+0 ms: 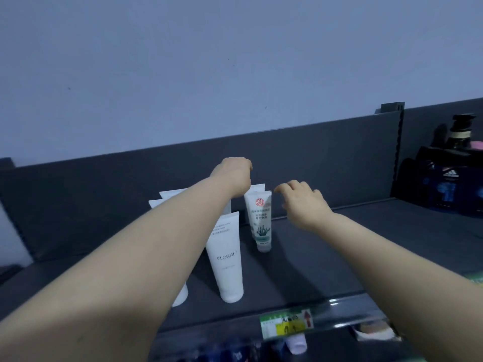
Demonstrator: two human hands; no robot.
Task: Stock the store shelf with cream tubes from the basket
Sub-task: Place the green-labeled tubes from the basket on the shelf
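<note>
Standing cap-down on the dark shelf (pixel 287 273), several cream tubes are shown in the head view, the only one given: a white FLORAL tube (pixel 226 257) at the front, a second white tube (pixel 180 293) largely hidden by the left forearm, a red-seal tube (pixel 259 218) further back, and the flat crimped ends of rear tubes (pixel 167 196) behind them. Each long axis is kept upright, with the cap on the shelf and the crimp pointing up; where print can be seen, it is turned toward the aisle. The left hand (pixel 232 176) is reached over the back row with its fingers bent out of sight, so whether anything is gripped cannot be told. The right hand (pixel 300 201) is held just beside the red-seal tube's top, fingers loosely curled and nothing held. Stocking is judged partly done: only one short cluster has been set up, and the basket is not in view, so what is left cannot be counted. A price label (pixel 286 322) is fixed to the shelf edge.
</note>
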